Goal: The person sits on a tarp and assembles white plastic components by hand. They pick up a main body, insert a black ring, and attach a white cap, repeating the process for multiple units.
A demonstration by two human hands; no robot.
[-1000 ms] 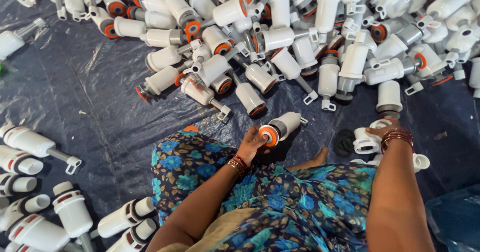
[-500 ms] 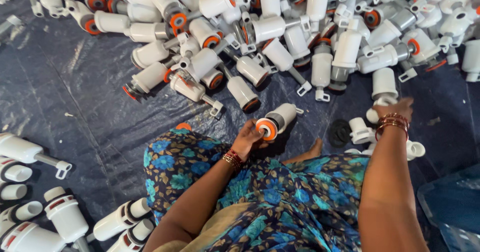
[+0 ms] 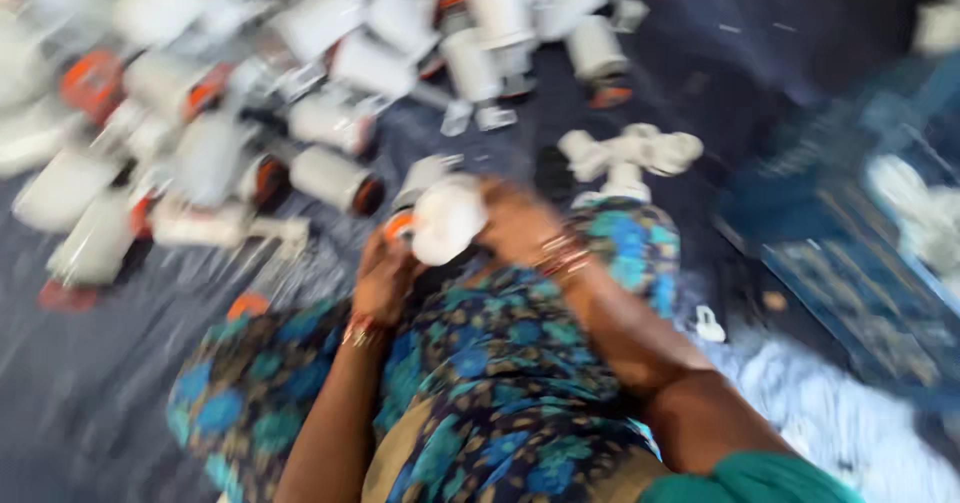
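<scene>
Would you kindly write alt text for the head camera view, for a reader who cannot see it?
Blurred view down at a seated person in a blue floral garment, whose left hand and right hand hold one white cylindrical plastic part with an orange end between them. Many similar white plastic parts lie heaped on the dark blue tarpaulin beyond.

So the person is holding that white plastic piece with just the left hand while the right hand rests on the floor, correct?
Not quite. The head view, though blurred, shows both hands on the white plastic piece: the left hand grips it from below and the right hand is on it too, not on the floor. Both are raised over the lap.
</scene>
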